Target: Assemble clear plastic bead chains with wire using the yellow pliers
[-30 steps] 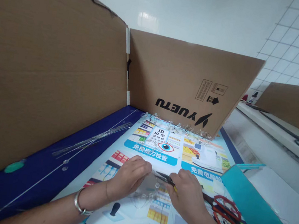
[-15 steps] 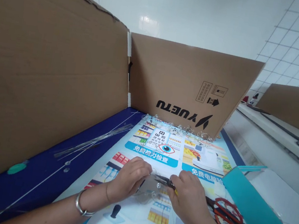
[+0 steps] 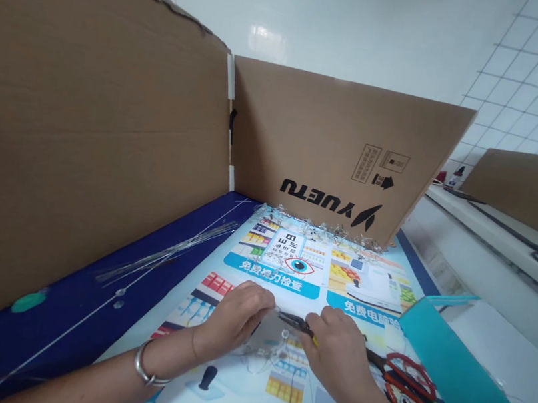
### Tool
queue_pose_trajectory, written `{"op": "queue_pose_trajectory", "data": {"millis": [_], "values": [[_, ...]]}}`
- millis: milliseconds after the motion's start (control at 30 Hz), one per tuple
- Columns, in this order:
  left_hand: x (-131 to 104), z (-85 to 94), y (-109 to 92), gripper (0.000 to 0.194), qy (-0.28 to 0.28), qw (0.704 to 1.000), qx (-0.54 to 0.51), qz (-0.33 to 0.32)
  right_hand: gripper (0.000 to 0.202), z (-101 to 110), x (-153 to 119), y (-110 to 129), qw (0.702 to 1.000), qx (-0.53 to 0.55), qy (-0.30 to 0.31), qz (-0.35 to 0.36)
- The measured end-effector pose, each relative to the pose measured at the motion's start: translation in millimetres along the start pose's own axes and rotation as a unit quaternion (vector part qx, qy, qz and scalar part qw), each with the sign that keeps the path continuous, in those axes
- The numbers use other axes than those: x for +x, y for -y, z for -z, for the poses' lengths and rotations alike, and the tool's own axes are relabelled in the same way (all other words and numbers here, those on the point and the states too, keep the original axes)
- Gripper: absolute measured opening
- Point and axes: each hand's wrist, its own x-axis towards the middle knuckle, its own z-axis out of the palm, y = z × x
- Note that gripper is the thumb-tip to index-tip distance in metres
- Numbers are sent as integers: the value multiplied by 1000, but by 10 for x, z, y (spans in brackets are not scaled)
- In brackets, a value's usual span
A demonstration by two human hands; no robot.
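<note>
My left hand [image 3: 243, 311] is closed in a pinch, with the end of a thin wire at its fingertips. Below the fingers dangles a loop of wire with clear beads [image 3: 285, 334]. Wrapped in my right hand [image 3: 339, 345] are small pliers [image 3: 295, 322] with dark pointed jaws and a bit of yellow handle showing. Their jaws look closed, and the tips reach almost to my left fingertips. Whether they grip the wire is too small to tell. Part of the handles is hidden by my right hand.
Red-handled scissors [image 3: 409, 394] lie right of my right hand, beside a teal box [image 3: 468, 386]. Thin wires [image 3: 167, 254] rest on the blue cloth at left. Clear beaded pieces [image 3: 325, 233] line the foot of the cardboard panel [image 3: 329, 136]. Another panel [image 3: 83, 120] stands left.
The pliers' jaws, parted before, have come together near my left fingertips. The hanging beads have swung slightly. Both hands stay in nearly the same place.
</note>
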Motion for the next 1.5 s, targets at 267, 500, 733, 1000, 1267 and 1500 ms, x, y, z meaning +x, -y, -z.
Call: {"op": "queue_pose_trajectory", "data": {"millis": [267, 500, 733, 1000, 1267, 1500], "values": [[62, -52, 6, 12, 129, 986, 18, 107, 24, -258, 29, -126, 997, 58, 2, -59], [74, -55, 17, 16, 101, 980, -26, 167, 22, -355, 30, -118, 994, 85, 5, -68], [95, 20, -75, 15, -33, 983, -58, 168, 20, -327, 28, -98, 995, 71, 2, -68], [91, -42, -15, 15, 70, 972, -44, 219, 21, -329, 36, -95, 994, 80, 5, -73], [127, 21, -83, 18, -7, 969, -82, 231, 22, -314, 39, -114, 995, 78, 11, -63], [115, 32, -73, 20, -52, 960, -99, 256, 20, -273, 24, -126, 999, 43, 1, -13]]}}
